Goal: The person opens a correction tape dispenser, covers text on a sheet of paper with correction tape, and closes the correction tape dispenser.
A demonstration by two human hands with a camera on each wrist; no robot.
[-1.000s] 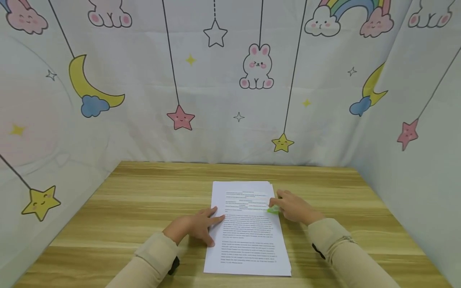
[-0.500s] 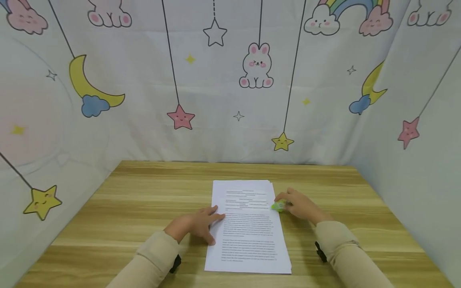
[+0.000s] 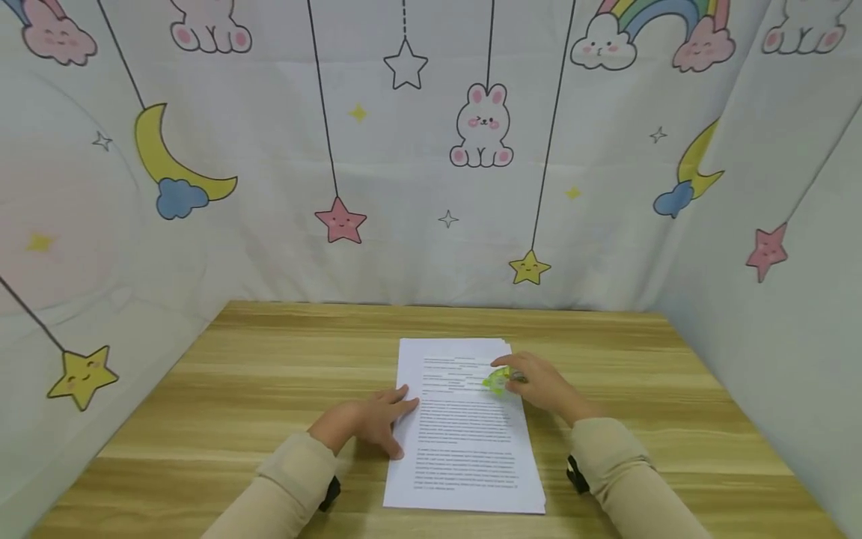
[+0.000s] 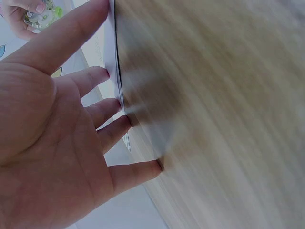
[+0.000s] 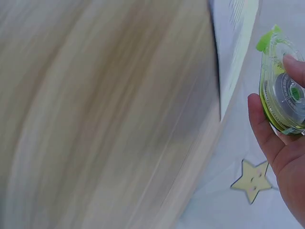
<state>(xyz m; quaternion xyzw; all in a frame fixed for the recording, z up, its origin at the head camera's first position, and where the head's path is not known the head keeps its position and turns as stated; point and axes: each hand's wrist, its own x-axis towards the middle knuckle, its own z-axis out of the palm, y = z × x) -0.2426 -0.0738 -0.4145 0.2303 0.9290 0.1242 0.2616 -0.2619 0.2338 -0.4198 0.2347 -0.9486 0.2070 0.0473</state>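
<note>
A stack of printed sheets (image 3: 465,457) lies on the wooden table. My left hand (image 3: 377,421) rests at the stack's left edge with its fingers spread and nearly straight; in the left wrist view, its fingertips (image 4: 114,104) meet the paper edge and the table. Over the upper right of the top page, my right hand (image 3: 542,383) holds a green, see-through correction tape dispenser (image 3: 497,380). Seen in the right wrist view, the correction tape (image 5: 285,90) has a light green tip and a round reel inside, with the thumb (image 5: 295,69) pressed on its side.
Wood-grain table surface (image 3: 269,374) surrounds the paper. A white curtain (image 3: 417,150) printed with stars, moons and rabbits hangs behind the table and along both sides. Black bands show at both sleeve cuffs, such as the left band (image 3: 330,494).
My right hand first drew right with the correction tape to the page's right edge, then came back left over the printed lines. The left hand has stayed in place.
</note>
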